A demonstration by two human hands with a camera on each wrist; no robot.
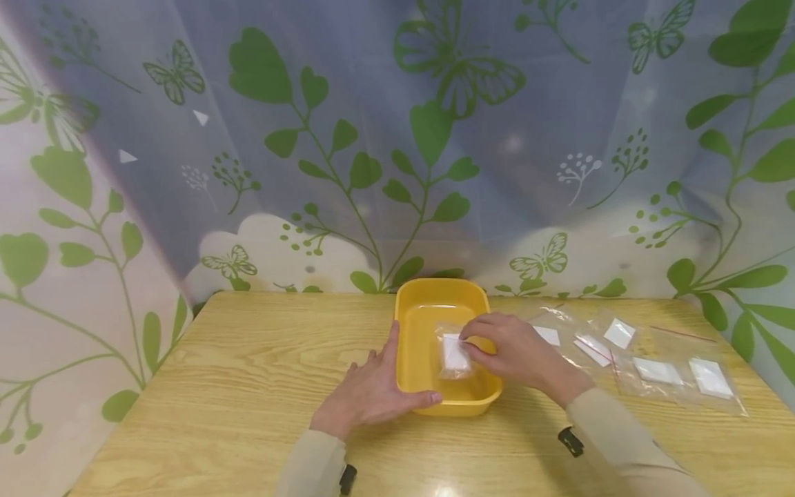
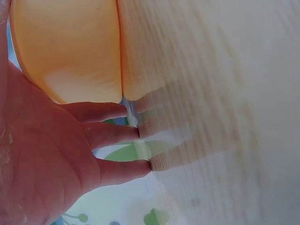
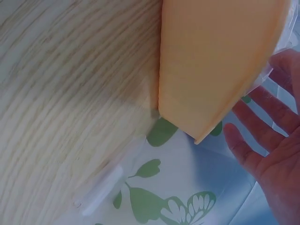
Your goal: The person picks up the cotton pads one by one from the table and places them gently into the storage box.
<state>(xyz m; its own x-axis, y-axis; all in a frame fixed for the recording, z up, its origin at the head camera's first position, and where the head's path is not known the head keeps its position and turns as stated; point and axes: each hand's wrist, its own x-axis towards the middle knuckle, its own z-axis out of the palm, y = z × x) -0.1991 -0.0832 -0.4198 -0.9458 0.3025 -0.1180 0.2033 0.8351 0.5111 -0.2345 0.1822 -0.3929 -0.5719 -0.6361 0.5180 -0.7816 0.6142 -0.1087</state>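
Observation:
A yellow plastic bin [image 1: 451, 407] stands on the wooden table. My right hand [image 1: 512, 348] reaches over its right rim and pinches a small clear plastic bag [image 1: 456, 354] with a white piece inside, held over the bin. In the right wrist view the right hand [image 3: 276, 126] shows beside the bin wall [image 3: 211, 61], part of the clear bag at its fingertips. My left hand [image 1: 373, 390] lies against the bin's near left corner, its thumb along the front rim. In the left wrist view the left hand [image 2: 61, 150] has straight, spread fingers reaching down to the table.
Several clear zip bags [image 1: 658, 373] with white pieces lie on the table [image 1: 273, 373] right of the bin, some overlapping. Behind the table hangs a curtain [image 1: 373, 138] with green leaves and butterflies, close to the bin's far end.

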